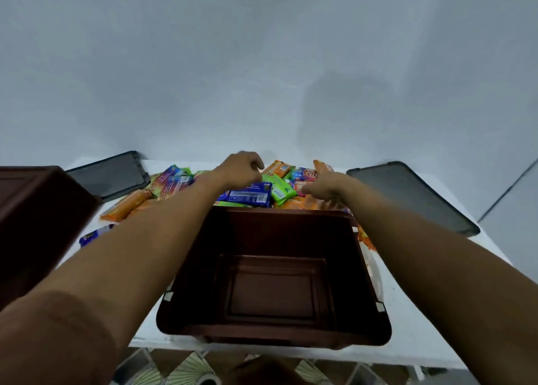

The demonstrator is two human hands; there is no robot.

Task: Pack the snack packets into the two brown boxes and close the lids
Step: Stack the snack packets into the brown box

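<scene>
This is the opening of the packing step: the near brown box (pixel 270 294) sits below and between the two forearms, open and with nothing in it, while the second brown box (pixel 37 210) stands off to the outside of the left arm. Both hands reach past the box's far rim to the heap of snack packets (pixel 174 181). The left hand (pixel 238 169) hovers over the heap with fingers curled down — whether it pinches anything I cannot tell. The right hand (pixel 323 186) lies fingers-spread on the orange packets, gripping nothing. A blue packet (pixel 250 195) lies between the hands. The next move probably calls for closing on packets and drawing them back over the rim; the lids (pixel 407 195) come later.
</scene>
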